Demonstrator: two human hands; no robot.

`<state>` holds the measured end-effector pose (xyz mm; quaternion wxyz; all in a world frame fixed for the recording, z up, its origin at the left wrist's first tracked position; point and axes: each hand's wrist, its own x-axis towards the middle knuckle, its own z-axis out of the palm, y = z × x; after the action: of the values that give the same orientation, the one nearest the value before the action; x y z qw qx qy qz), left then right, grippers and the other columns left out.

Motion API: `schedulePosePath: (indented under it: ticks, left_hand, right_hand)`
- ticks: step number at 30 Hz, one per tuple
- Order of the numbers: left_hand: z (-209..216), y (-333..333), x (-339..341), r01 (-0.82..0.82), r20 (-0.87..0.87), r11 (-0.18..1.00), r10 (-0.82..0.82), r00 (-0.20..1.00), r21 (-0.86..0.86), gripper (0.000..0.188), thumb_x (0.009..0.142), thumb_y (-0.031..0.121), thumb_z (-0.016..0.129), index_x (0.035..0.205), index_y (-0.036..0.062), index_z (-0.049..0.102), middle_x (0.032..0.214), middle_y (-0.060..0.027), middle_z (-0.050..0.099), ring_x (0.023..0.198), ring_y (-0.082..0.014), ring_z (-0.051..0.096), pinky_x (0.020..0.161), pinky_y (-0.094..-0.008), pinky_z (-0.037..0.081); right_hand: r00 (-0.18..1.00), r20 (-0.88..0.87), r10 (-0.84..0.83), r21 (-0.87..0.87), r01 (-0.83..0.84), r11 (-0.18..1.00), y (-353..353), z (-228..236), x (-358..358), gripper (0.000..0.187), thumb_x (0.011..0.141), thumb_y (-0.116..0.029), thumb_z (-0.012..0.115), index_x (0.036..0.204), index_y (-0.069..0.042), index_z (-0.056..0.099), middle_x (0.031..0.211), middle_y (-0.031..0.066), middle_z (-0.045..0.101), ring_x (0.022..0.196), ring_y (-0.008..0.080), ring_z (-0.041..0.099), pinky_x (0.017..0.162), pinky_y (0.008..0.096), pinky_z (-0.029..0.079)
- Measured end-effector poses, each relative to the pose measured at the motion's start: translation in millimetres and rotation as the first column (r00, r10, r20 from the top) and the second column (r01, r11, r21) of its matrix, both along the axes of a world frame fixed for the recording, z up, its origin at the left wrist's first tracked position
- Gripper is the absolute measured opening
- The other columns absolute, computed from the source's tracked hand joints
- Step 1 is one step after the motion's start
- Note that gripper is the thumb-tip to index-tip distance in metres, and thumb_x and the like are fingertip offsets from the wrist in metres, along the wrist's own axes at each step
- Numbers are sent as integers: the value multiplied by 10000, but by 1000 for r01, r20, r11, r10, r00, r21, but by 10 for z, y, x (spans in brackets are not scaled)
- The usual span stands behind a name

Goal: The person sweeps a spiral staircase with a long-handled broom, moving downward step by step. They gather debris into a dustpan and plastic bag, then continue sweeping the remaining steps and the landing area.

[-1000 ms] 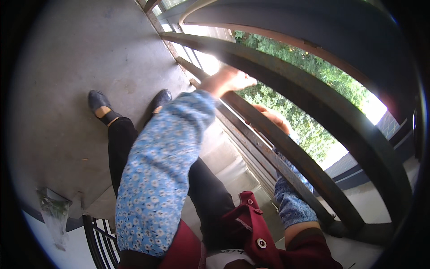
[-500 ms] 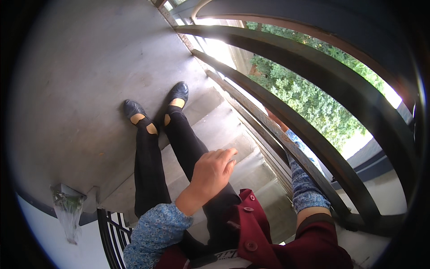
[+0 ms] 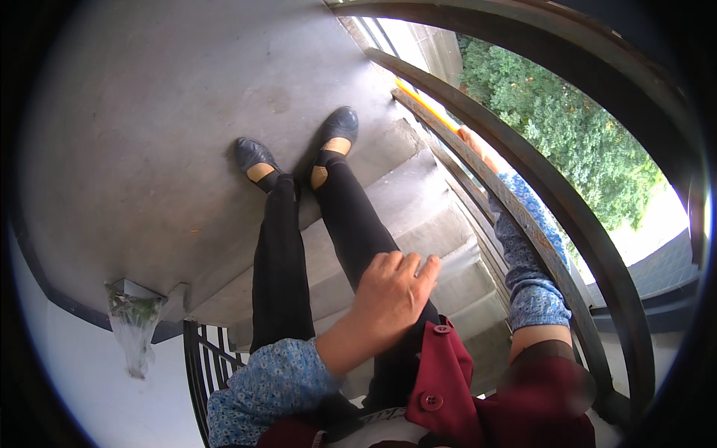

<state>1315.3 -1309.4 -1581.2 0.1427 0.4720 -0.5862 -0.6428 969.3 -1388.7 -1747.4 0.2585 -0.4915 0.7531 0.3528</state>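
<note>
My left hand (image 3: 390, 297) hovers over my right thigh, back upward, with a ring on one finger. Its fingers bend loosely with small gaps between them, and nothing shows in them. A blue floral sleeve cover (image 3: 276, 381) wraps that forearm. Outside the railing bars (image 3: 493, 175), my right arm reaches forward in a matching sleeve cover (image 3: 534, 276). My right hand (image 3: 478, 147), partly hidden by a bar, closes on the near end of a thin yellow-orange stick (image 3: 426, 101). The stick runs along the outer side of the bars; its kind cannot be made out.
My black shoes (image 3: 255, 155) stand on a grey concrete landing (image 3: 149, 149). Concrete steps (image 3: 418, 216) lie beneath my legs. At the lower left are a clear plastic bag with greenery (image 3: 134, 321) and another dark railing (image 3: 198, 366). Green trees (image 3: 567, 142) show beyond the bars.
The yellow-orange stick has come into view at my right hand, which shows more clearly beyond the bars. My left hand has shifted right and turned its back upward. The whole view has shifted.
</note>
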Motion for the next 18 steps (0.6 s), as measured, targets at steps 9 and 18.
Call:
schedulePosePath:
  ticks: [9,18]
  left_hand:
    - [-155,-28,-8,3,69,1000,-4,998,4,314,863,148,726,1133,55,596,887,-96,637,857,-281,619,805,-400,488]
    - [-143,-79,40,47,63,999,-47,997,-2,309,868,156,717,1135,61,594,904,-90,632,872,-274,615,816,-404,487]
  right_hand:
    - [1000,-29,-1,45,2,999,258,745,-93,384,987,-300,596,1260,-32,630,1213,167,677,1163,279,633,1044,430,470]
    - [1000,-15,-10,28,10,1000,211,526,-66,389,980,-314,601,1250,-36,637,1197,169,682,1148,280,640,1033,430,474]
